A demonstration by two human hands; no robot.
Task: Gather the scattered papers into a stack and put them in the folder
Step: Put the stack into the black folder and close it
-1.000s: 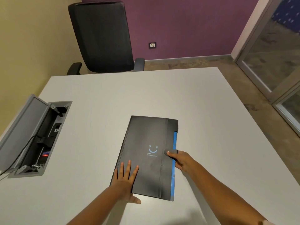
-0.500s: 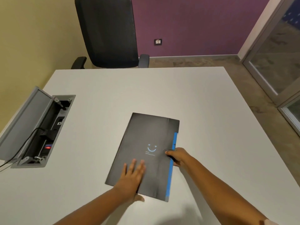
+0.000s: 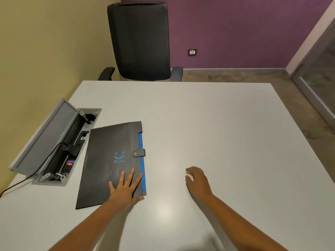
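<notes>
A dark grey folder (image 3: pixel 108 160) with a blue smile mark and a blue right edge lies closed on the white table (image 3: pixel 208 124), its snap tab (image 3: pixel 138 153) fastened over the edge. My left hand (image 3: pixel 126 187) rests flat on the folder's near right corner, fingers spread. My right hand (image 3: pixel 196 180) hovers over bare table to the right of the folder, fingers loosely curled, holding nothing. No loose papers are in sight.
An open grey cable box (image 3: pixel 59 142) with a raised lid is sunk into the table just left of the folder, a black cable trailing from it. A black office chair (image 3: pixel 139 42) stands behind the far table edge. A glass door (image 3: pixel 319 73) is at right.
The folder has slid left toward the cable box under my left hand. My right hand has let go of the folder's tab edge and moved off to the right.
</notes>
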